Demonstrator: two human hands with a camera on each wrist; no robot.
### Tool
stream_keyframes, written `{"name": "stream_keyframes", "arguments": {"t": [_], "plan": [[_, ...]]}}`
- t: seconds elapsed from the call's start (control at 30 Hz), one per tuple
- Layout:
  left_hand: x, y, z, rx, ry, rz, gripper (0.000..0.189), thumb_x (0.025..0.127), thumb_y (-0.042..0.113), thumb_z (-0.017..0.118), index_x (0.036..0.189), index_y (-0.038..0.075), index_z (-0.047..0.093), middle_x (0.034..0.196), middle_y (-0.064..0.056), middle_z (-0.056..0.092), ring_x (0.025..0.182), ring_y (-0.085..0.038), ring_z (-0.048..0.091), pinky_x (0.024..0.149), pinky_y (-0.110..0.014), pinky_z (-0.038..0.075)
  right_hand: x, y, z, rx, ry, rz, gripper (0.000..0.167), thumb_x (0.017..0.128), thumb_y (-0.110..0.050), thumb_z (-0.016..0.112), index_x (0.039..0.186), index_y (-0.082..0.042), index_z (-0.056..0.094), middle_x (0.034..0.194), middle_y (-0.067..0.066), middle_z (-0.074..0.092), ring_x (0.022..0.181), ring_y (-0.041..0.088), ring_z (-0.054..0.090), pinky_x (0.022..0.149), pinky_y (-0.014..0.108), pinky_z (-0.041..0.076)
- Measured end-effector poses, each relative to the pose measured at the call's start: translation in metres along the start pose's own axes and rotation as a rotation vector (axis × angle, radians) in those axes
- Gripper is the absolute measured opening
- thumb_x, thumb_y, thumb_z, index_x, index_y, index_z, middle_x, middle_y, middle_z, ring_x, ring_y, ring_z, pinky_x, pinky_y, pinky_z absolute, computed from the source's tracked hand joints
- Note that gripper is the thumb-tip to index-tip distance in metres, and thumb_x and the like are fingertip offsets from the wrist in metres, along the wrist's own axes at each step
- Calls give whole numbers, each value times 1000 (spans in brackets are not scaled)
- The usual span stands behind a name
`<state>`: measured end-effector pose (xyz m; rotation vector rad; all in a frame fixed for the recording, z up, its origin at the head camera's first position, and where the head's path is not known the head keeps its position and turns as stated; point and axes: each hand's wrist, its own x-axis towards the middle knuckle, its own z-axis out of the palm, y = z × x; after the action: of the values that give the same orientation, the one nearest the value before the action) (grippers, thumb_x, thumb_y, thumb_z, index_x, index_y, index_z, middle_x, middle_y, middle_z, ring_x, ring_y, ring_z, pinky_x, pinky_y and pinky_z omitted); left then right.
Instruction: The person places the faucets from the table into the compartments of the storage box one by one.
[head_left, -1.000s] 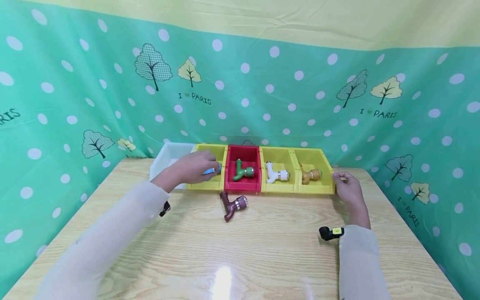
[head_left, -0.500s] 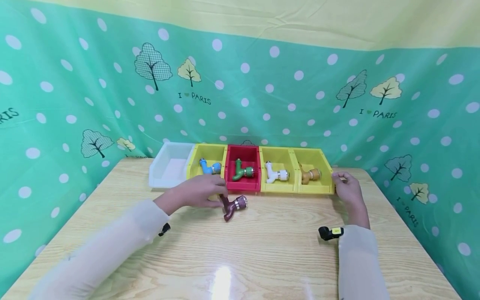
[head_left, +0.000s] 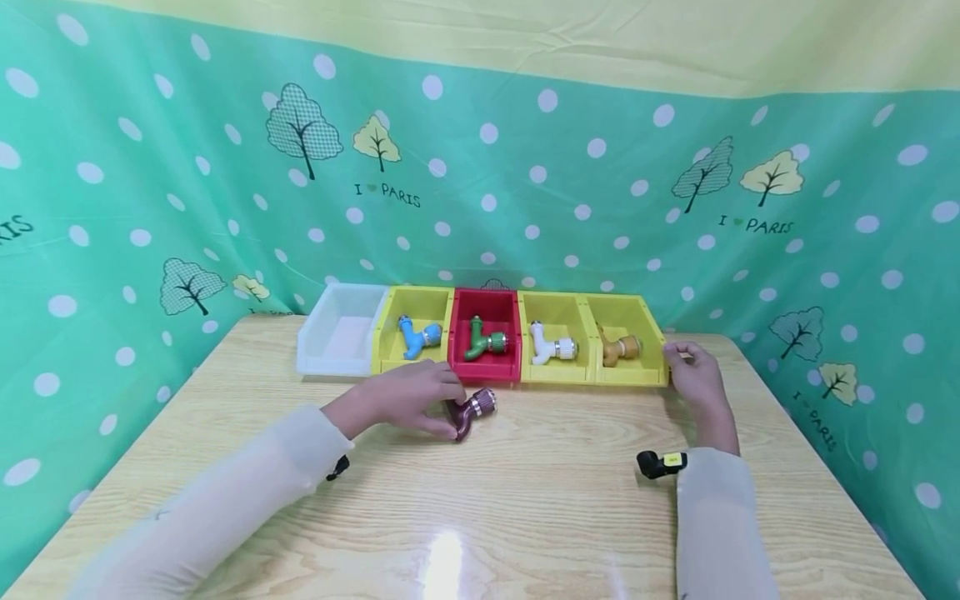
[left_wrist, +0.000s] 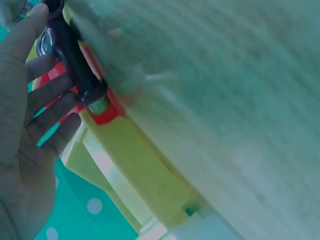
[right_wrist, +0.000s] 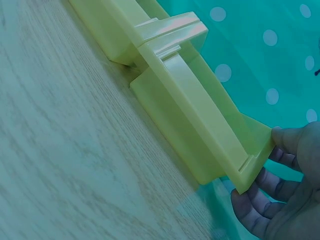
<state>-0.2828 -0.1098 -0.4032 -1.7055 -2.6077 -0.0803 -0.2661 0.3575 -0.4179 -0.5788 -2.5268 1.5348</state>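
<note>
My left hand [head_left: 405, 396] grips a dark maroon tap [head_left: 482, 403] on the table, just in front of the bins. In the left wrist view, the thumb lies at one end of the tap's body [left_wrist: 75, 60] and the fingers reach along its side; the hand covers part of it in the head view. At the far right, my right hand [head_left: 697, 379] pinches the outer side wall of the end yellow bin [head_left: 633, 377]. Seen from the right wrist, the thumb touches the bin's upper rim and the fingers are lower on the wall.
The bins stand in a row: a white bin [head_left: 337, 367], a yellow bin with a blue tap [head_left: 416, 337], a red bin with a green tap [head_left: 483, 342], then yellow bins with a white tap [head_left: 551, 346] and an orange-brown tap [head_left: 618, 350]. A patterned curtain [head_left: 487, 167] hangs behind.
My left hand has come out of the second bin, leaving the blue tap there, moved down and right to the maroon tap and taken hold of it. The right hand stays at the end bin.
</note>
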Motion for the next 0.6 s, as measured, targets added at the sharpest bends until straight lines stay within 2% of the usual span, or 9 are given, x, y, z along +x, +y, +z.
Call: {"name": "stream_keyframes", "arguments": {"t": [0.3, 0.43, 0.6], "plan": [[8, 9, 12, 28, 20, 79, 35, 101, 49, 61, 127, 28, 69, 102, 5, 61, 91, -11, 53, 84, -29, 50, 2, 0, 0, -8, 4, -2, 53, 109, -48, 41, 138, -5, 50, 126, 18, 50, 106, 27, 49, 85, 37, 49], [10, 10, 13, 34, -11, 60, 37, 100, 51, 61, 129, 29, 68, 102, 5, 59, 91, -12, 51, 83, -29, 49, 1, 0, 0, -15, 4, -4, 52, 109, -46, 41, 139, -4, 50, 128, 18, 50, 106, 26, 50, 85, 37, 50], [10, 13, 13, 43, -57, 17, 45, 99, 58, 59, 135, 32, 63, 107, 3, 55, 97, -13, 49, 89, -34, 47, -1, 0, -1, -10, -5, -18, 51, 110, -44, 40, 139, -4, 50, 137, 20, 49, 111, 26, 51, 86, 37, 51]]}}
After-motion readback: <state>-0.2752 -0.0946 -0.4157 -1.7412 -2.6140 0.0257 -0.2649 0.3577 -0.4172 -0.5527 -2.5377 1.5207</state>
